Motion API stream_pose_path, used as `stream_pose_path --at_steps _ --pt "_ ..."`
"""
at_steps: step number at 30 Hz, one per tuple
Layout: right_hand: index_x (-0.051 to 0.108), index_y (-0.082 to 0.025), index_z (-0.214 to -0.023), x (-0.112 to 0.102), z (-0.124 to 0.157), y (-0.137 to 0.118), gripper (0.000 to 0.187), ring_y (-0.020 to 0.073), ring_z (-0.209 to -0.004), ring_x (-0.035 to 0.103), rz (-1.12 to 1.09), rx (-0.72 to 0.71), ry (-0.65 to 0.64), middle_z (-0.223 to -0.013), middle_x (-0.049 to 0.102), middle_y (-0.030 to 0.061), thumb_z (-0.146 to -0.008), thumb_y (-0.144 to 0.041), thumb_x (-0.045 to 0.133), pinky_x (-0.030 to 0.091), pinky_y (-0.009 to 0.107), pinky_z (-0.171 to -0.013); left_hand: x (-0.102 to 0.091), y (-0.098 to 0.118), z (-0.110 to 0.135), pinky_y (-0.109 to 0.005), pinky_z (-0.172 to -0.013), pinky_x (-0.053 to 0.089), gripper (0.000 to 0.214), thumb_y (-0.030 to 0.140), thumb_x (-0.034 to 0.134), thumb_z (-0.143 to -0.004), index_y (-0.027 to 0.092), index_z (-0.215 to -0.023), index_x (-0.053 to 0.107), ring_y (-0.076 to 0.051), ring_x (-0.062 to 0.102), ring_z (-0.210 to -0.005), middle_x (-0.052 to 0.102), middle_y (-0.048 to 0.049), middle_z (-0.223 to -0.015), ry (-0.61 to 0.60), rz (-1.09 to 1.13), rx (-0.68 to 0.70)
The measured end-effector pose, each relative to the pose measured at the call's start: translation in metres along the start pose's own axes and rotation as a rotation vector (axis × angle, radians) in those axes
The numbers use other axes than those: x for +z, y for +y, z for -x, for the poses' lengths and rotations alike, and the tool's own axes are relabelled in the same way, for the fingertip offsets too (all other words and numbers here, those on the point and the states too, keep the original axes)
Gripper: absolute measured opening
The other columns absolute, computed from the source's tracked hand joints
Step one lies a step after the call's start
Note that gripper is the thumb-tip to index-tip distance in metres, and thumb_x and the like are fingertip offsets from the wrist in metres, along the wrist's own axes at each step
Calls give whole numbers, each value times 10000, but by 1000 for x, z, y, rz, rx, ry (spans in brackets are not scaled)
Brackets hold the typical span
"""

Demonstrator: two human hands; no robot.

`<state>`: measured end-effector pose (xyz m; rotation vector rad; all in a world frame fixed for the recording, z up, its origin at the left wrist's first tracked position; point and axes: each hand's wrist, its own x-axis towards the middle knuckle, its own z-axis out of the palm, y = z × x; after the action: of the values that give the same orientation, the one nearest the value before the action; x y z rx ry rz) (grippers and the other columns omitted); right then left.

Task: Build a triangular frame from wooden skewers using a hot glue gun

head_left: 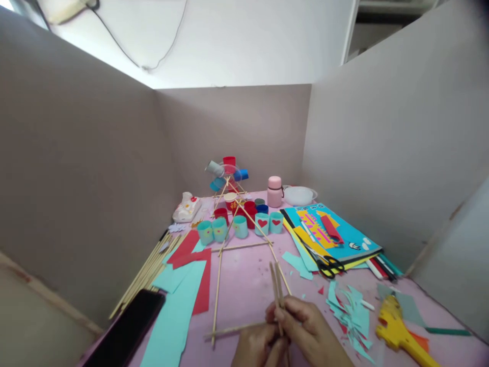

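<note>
Short wooden sticks (275, 285) stand nearly upright between my two hands at the front of the table. My right hand (307, 329) is closed around them, thumb and fingers pinching the lower part. Just to its left, my left hand (257, 346) is closed at the sticks' bottom ends; its fingertips are partly hidden. Beneath and beyond the hands lies an A-shaped frame of thin wooden sticks (217, 295), with one crossbar (246, 247) farther off and another near my left hand. My hands cover the frame's near right corner.
Paper cups (240, 227) stand behind the frame, before a small wheel model (229, 173). At left lie a phone (126, 331), coloured paper (175, 316) and loose sticks (147, 267). To the right are scissors (328, 265), paper scraps (351, 313) and a yellow glue gun (395, 326). Partitions enclose the table.
</note>
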<state>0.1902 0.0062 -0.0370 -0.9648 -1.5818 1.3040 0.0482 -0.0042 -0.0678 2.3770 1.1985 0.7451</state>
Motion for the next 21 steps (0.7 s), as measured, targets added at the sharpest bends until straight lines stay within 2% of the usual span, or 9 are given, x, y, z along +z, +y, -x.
stream_pose_path --at_steps 2,5,10,16,21 --pt "634 -173 -798 -5 2 1 334 142 -675 571 -100 42 27 -717 615 15 -837 -477 500 437 227 -604 -8 8 -5 -148 -516 419 241 129 430 -872 146 -711 608 -105 634 -543 687 -10 -630 2 -118 8" --pt "623 -204 -851 -13 4 5 275 139 -732 583 -195 121 103 -797 644 10 -834 -460 524 461 228 -673 -11 14 -13 -193 -476 394 185 202 481 -874 167 -743 608 -144 646 -523 704 -17 -642 -24 -235 0" --pt "614 -222 -889 -20 8 15 280 161 -778 601 -174 146 175 -866 671 29 -824 -481 529 486 236 -673 0 17 -18 -250 -452 393 188 283 451 -904 159 -896 593 -217 667 -548 712 -51 -679 -30 -396 23" --pt "613 -221 -957 -20 14 21 312 207 -883 599 -85 136 192 -965 675 67 -841 -485 496 509 271 -696 12 15 -13 -268 -459 415 162 248 435 -912 166 -876 570 -214 667 -563 703 -38 -692 -3 -421 55" --pt "626 -215 -949 -21 15 24 323 210 -851 617 -19 129 208 -971 683 80 -859 -478 464 515 284 -719 17 11 -9 -274 -463 424 214 254 421 -917 142 -832 582 -217 664 -554 697 -63 -666 16 -387 51"
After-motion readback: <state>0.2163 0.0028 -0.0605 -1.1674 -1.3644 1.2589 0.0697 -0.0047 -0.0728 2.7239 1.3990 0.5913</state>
